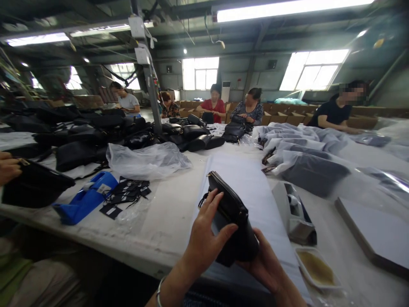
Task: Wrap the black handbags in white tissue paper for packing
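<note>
Tilted above the white sheet (pixel 255 179) is a black handbag (pixel 234 204) with gold-coloured metal fittings along its top. My left hand (pixel 204 232) lies against the bag's near side, thumb on its face and fingers over its upper left edge. Under the bag's lower right end, my right hand (pixel 263 264) grips it; most of those fingers are hidden behind the bag. A bracelet (pixel 159 292) circles my left wrist.
Black bags (pixel 86 128) are heaped at the back left. A blue tape dispenser (pixel 86 198), black hang tags (pixel 126 194) and clear plastic (pixel 147 160) lie left. Wrapped bags (pixel 309 162), a grey dispenser (pixel 295 213) and a shallow dish (pixel 315 266) are right. A co-worker's hand (pixel 9 167) holds another bag.
</note>
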Action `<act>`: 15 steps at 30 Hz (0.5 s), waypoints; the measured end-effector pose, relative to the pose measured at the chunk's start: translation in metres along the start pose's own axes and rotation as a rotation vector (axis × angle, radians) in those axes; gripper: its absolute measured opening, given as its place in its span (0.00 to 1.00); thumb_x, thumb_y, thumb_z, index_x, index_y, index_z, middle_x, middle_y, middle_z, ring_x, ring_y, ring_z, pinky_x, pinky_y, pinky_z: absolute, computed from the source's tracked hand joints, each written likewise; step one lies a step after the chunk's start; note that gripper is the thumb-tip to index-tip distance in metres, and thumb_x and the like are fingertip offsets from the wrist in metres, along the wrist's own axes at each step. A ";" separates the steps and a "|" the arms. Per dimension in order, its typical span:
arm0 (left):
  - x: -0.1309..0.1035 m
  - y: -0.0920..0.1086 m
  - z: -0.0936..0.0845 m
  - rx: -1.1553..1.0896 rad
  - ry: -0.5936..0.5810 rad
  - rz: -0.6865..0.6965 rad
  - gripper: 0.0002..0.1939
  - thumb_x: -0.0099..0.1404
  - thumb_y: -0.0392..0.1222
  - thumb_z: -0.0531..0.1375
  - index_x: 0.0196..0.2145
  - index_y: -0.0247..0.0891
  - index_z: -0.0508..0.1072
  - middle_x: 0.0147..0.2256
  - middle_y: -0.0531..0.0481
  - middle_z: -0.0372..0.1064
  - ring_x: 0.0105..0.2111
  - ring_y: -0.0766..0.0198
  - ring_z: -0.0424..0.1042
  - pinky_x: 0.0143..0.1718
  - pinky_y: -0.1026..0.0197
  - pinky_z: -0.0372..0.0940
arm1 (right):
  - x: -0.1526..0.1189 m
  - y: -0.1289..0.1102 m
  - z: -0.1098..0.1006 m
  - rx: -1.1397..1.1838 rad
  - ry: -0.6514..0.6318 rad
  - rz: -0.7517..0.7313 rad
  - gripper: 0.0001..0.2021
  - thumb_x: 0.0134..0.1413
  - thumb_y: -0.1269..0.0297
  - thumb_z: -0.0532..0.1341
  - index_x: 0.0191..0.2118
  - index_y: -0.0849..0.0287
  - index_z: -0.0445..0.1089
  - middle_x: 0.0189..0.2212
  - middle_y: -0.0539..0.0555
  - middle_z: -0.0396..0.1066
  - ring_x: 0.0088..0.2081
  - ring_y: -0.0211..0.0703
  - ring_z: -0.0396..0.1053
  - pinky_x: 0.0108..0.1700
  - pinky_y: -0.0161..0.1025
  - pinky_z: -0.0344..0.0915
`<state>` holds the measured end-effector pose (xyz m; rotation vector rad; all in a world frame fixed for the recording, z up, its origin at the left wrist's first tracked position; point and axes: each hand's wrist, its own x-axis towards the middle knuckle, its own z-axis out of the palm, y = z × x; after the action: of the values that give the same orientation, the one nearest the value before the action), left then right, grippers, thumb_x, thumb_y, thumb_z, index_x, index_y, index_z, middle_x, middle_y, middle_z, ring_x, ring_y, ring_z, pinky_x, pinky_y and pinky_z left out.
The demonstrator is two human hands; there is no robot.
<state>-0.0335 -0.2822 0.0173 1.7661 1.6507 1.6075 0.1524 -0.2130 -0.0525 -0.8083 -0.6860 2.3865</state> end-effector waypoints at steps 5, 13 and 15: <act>-0.012 -0.007 0.011 0.072 -0.105 -0.042 0.39 0.62 0.43 0.65 0.66 0.48 0.54 0.67 0.45 0.51 0.67 0.50 0.50 0.66 0.42 0.52 | -0.007 0.000 0.000 -0.591 0.182 -0.202 0.22 0.51 0.49 0.65 0.47 0.58 0.76 0.35 0.55 0.79 0.36 0.49 0.76 0.37 0.42 0.72; -0.054 0.003 0.024 0.229 -0.036 0.100 0.32 0.64 0.37 0.63 0.63 0.45 0.58 0.62 0.41 0.60 0.62 0.52 0.60 0.61 0.44 0.61 | -0.059 -0.001 0.024 -1.106 0.474 -0.810 0.12 0.61 0.57 0.59 0.45 0.54 0.75 0.41 0.54 0.77 0.42 0.46 0.75 0.45 0.41 0.70; -0.062 0.005 0.025 0.256 0.036 0.168 0.28 0.63 0.36 0.63 0.59 0.44 0.63 0.55 0.42 0.66 0.58 0.53 0.66 0.57 0.46 0.66 | -0.068 0.003 0.029 -1.081 0.417 -0.861 0.09 0.60 0.59 0.61 0.43 0.53 0.75 0.39 0.53 0.77 0.40 0.45 0.74 0.44 0.39 0.70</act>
<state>0.0043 -0.3221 -0.0205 2.0606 1.8392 1.5605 0.1789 -0.2654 -0.0069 -1.0460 -1.7207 0.9330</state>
